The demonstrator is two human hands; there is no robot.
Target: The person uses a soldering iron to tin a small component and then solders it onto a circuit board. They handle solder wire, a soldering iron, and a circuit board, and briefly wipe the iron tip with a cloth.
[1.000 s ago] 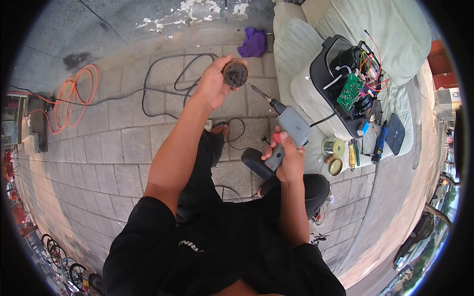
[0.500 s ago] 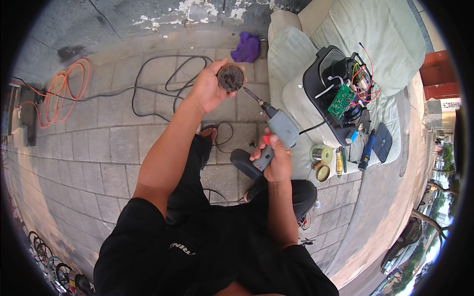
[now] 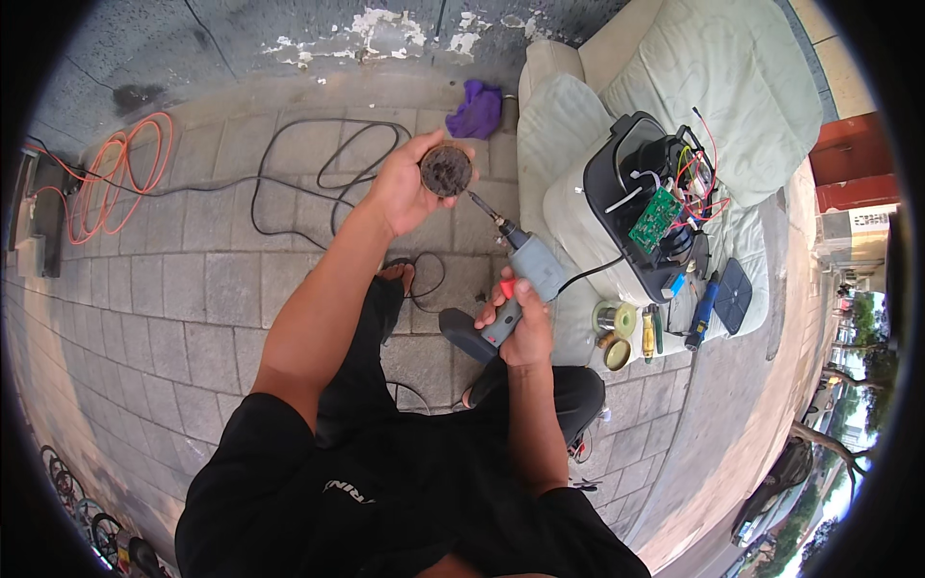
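Note:
My left hand (image 3: 405, 193) is closed around a small round tin (image 3: 446, 170) of dark brown, crusty stuff that looks like rosin, its open top facing me. In my right hand (image 3: 525, 328) is a grey soldering gun (image 3: 536, 268) with a red trigger, my fingers wrapped round its handle. Its thin metal tip (image 3: 481, 203) points up and left at the tin's lower right edge; whether it touches cannot be made out. A black cord runs from the gun toward the opened appliance on the right.
An opened black-and-white appliance (image 3: 593, 226) with a green circuit board (image 3: 655, 220) and loose wires sits on the cushioned sofa (image 3: 568, 116). Near its front lie a solder spool (image 3: 624, 320), a small lid (image 3: 618, 354), a yellow-handled tool (image 3: 647, 335) and a blue tool (image 3: 704, 313). Cables (image 3: 260, 183) cross the paving.
The view has shifted slightly, so the surroundings sit a little differently. Both hands keep their hold on the tin and the soldering gun, with the tip still beside the tin.

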